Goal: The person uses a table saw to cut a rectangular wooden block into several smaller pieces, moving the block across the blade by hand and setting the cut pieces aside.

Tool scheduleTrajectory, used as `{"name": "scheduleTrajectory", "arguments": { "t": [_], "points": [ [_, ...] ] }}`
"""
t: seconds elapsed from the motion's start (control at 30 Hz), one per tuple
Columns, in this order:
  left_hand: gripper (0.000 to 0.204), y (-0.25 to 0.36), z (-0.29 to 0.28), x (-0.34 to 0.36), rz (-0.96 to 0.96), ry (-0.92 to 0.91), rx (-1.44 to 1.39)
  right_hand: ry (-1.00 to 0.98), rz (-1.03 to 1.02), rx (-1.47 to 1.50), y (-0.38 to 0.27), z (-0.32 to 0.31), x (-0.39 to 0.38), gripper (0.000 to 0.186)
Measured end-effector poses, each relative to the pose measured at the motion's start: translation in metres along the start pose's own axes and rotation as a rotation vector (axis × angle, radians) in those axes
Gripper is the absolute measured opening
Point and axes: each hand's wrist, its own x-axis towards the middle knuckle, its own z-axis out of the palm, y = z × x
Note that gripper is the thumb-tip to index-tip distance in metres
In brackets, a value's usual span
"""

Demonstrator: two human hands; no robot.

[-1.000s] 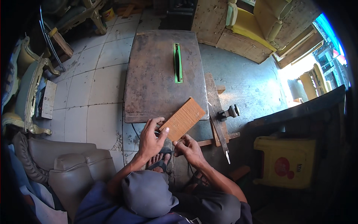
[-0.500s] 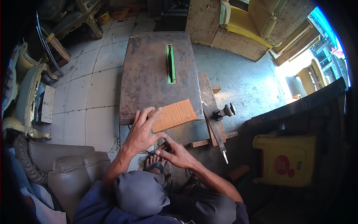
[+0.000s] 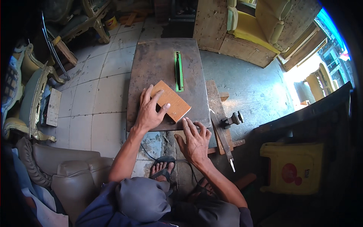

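Note:
A short orange-brown wooden board (image 3: 171, 103) lies slantwise on a worn dark tabletop (image 3: 149, 56), near its front edge. My left hand (image 3: 149, 109) grips the board's left side, with fingers spread along it and thumb resting on top. At the board's near right corner, the fingertips of my right hand (image 3: 194, 142) touch or nearly touch its end; that hand is open with fingers stretched out. Beyond the board, a long narrow slot in a green frame (image 3: 178, 72) is set into the tabletop.
Right of the table, a wooden plank frame (image 3: 215, 98) holds a dark metal clamp (image 3: 232, 119) and a long thin bar (image 3: 223, 140). A yellow plastic stool (image 3: 293, 168) stands at right. Brown padded seating (image 3: 81, 181) is at left. A cable (image 3: 149, 152) runs by my foot.
The board has turned and moved farther onto the tabletop. My right hand has come up from near my lap to the board's near corner. The view has shifted slightly.

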Motion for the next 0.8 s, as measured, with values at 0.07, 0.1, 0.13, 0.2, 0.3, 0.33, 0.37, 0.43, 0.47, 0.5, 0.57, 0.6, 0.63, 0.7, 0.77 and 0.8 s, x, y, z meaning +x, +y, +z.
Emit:
{"name": "scheduleTrajectory", "arguments": {
  "t": [0.07,0.1,0.13,0.2,0.3,0.33,0.37,0.43,0.47,0.5,0.57,0.6,0.63,0.7,0.77,0.8],
  "points": [
    [0.058,-0.007,0.008,0.012,-0.028,-0.022,-0.207,-0.054,-0.018,0.01,-0.006,0.005,0.004,0.077],
    [0.057,-0.011,0.012,0.022,-0.038,-0.026,-0.31,-0.064,-0.022,0.013,-0.009,0.007,0.009,0.078],
    [0.053,-0.02,0.015,0.028,-0.059,-0.029,-0.313,-0.076,-0.03,0.02,-0.016,0.007,0.014,0.079],
    [0.052,-0.033,0.022,0.046,-0.034,0.008,-0.302,-0.119,-0.045,0.053,-0.025,0.01,0.024,0.085],
    [0.051,-0.033,0.033,0.061,-0.039,0.03,-0.226,-0.105,-0.051,0.033,-0.03,0.022,0.032,0.088],
    [0.051,-0.028,0.036,0.066,-0.048,0.031,-0.194,-0.134,-0.038,0.047,-0.03,0.024,0.034,0.091],
    [0.051,-0.028,0.036,0.072,-0.034,0.017,-0.206,-0.131,-0.04,0.048,-0.029,0.026,0.037,0.093],
    [0.052,-0.038,0.035,0.08,-0.016,-0.016,-0.219,-0.135,-0.048,0.065,-0.032,0.031,0.042,0.096],
    [0.052,-0.042,0.035,0.083,-0.002,-0.022,-0.218,-0.187,-0.037,0.075,-0.032,0.031,0.044,0.102],
    [0.052,-0.045,0.035,0.087,0.013,-0.025,-0.219,-0.183,-0.045,0.083,-0.031,0.033,0.046,0.104],
    [0.052,-0.048,0.035,0.091,0.029,-0.028,-0.226,-0.176,-0.064,0.099,-0.03,0.037,0.048,0.109],
    [0.052,-0.047,0.038,0.093,0.03,-0.028,-0.234,-0.182,-0.056,0.116,-0.03,0.037,0.05,0.111],
    [0.051,-0.047,0.039,0.094,0.031,-0.029,-0.242,-0.188,-0.049,0.134,-0.031,0.036,0.051,0.113],
    [0.051,-0.049,0.039,0.098,0.028,-0.034,-0.259,-0.198,-0.044,0.154,-0.033,0.034,0.055,0.116],
    [0.05,-0.05,0.039,0.101,0.03,-0.041,-0.275,-0.207,-0.048,0.161,-0.034,0.034,0.058,0.118],
    [0.05,-0.05,0.038,0.103,0.035,-0.045,-0.279,-0.211,-0.051,0.159,-0.034,0.034,0.059,0.118]
  ]
}}
